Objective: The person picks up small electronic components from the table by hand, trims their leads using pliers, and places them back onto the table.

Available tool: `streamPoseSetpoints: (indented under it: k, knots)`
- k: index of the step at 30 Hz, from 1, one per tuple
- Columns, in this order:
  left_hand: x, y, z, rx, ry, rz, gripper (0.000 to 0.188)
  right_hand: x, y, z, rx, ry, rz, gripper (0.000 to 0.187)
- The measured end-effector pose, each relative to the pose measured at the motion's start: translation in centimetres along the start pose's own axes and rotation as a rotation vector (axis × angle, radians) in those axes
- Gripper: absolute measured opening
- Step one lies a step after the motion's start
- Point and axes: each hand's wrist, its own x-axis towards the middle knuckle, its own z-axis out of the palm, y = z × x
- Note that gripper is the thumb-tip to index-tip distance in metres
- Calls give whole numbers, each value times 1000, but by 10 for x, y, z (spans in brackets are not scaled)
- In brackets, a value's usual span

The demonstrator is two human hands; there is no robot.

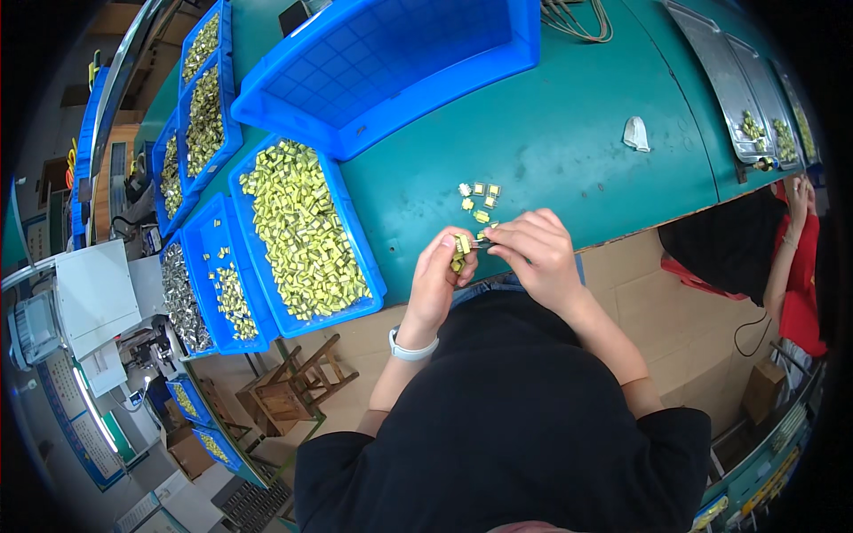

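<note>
Yellow block-shaped components [461, 243] sit gripped in our left hand [437, 266], left of our right hand [538, 252], which pinches something indistinct [482, 241].

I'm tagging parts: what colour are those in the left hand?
The parts look yellow-green; the head view shows them best.

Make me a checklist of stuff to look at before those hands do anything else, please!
1. Left hand free: not ok; it holds small, boxy yellow parts.
2. Right hand free: cannot tell; its fingertips are close together, but anything between them is too small to make out.
3. Loose, boxy yellow-and-silver pieces clear of the hands: ok for those lying farther out on the smooth green tabletop; nearest the fingers, cannot tell.
4. Rectangular blue plastic tray stocked: ok, heaped with yellow pieces.
5. Small, crumpled white item out of the way: ok, well apart.
</note>
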Motion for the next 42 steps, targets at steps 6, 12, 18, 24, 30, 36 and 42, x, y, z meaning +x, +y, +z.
streamPoseSetpoints:
  k: [6,12,18,24,30,36,42]
  knots:
    - [-2,-2,-1,105,28,-4,35,0,-1,0,-54,-14,-45,20]
    - [-1,-4,-4,52,7,-8,36,0,-1,-2,-57,-24,-47,21]
    - [-2,-5,-6,102,-21,-17,37,2,-2,-2,-68,-34,-70,24]
    - [0,0,-8,147,-41,-71,41,1,-3,-1,-89,-53,-69,23]
    - [20,-8,-28,-110,45,11,49,3,0,-8,-58,-15,16,19]
    - [55,-16,-22,850,422,238,25,1,4,-12,-57,-7,37,19]
    - [61,-17,-5,1260,435,331,21,-2,5,-14,-47,-14,69,19]
